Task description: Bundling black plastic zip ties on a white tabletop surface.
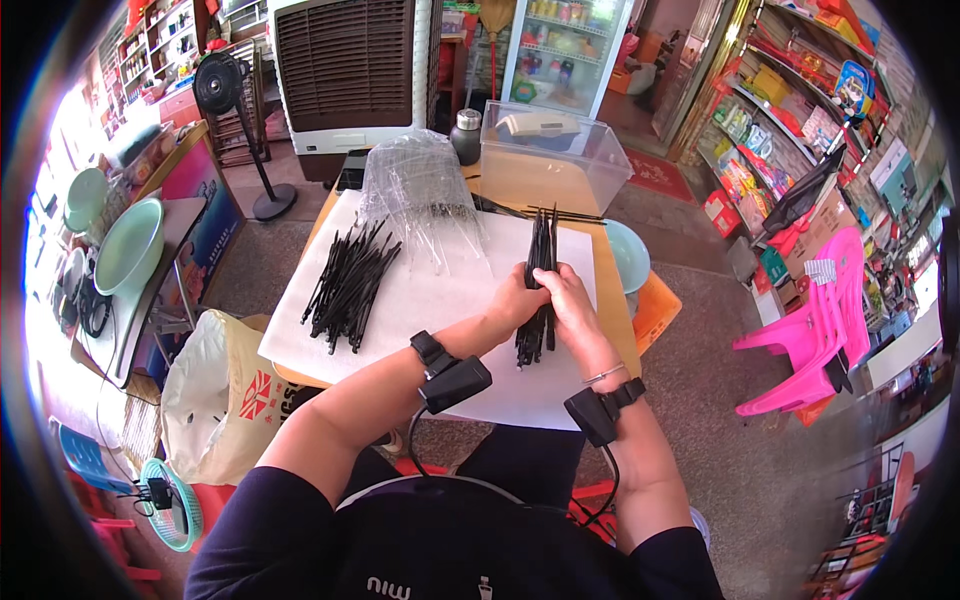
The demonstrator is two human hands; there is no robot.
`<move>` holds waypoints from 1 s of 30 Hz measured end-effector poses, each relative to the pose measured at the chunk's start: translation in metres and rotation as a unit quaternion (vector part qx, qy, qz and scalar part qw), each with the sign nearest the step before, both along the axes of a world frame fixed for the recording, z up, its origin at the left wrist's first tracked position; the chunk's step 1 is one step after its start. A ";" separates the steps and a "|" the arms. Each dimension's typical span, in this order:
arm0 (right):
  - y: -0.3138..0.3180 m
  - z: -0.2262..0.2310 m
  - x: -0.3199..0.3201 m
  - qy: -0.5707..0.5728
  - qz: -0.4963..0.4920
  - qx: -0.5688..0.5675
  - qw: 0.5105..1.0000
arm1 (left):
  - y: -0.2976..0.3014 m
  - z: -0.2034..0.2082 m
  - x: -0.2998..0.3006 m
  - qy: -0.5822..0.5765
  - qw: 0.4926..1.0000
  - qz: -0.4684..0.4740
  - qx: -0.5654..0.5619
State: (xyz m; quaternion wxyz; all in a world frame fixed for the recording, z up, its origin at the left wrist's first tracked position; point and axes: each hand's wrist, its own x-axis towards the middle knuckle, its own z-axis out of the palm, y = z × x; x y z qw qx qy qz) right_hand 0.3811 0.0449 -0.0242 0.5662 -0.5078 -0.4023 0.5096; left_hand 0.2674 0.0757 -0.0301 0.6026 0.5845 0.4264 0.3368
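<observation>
In the head view, the left hand [517,299] and right hand [573,303] are gripping the black bundle [541,242] around its middle, over the right side of the sheet [440,315]; a loose pile [352,285] is lying to its left. The bundle is looking light, springy and probably slippery, its middle seemingly offering the surest hold.

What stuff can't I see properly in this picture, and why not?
All in the head view:
- Middle of the bundle of black strips: covered by the left hand and right hand.
- How many strips are in the loose black pile: they overlap.
- What each item in the glass-door fridge is: too small and blurred.
- Dark thing at far right: cut off by the rim.
</observation>
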 end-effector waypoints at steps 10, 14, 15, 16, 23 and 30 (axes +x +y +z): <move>-0.020 0.063 -0.037 -0.003 -0.046 0.220 0.974 | -0.015 0.031 0.001 -0.221 0.924 0.083 0.300; -0.023 0.047 -0.041 -0.123 -0.064 0.270 0.953 | -0.015 0.009 -0.013 -0.246 0.944 -0.001 0.221; -0.023 0.044 -0.040 -0.122 -0.065 0.268 0.953 | -0.014 0.005 -0.015 -0.245 0.944 -0.002 0.220; -0.022 0.039 -0.038 -0.173 -0.077 0.281 0.941 | -0.014 0.001 -0.017 -0.160 0.940 0.029 0.299; -0.025 0.049 -0.037 -0.054 -0.007 0.271 0.961 | -0.028 -0.005 -0.031 -0.184 0.953 0.029 0.239; -0.030 0.073 -0.034 0.027 0.021 0.230 0.973 | -0.024 0.022 -0.034 -0.130 0.975 -0.042 0.173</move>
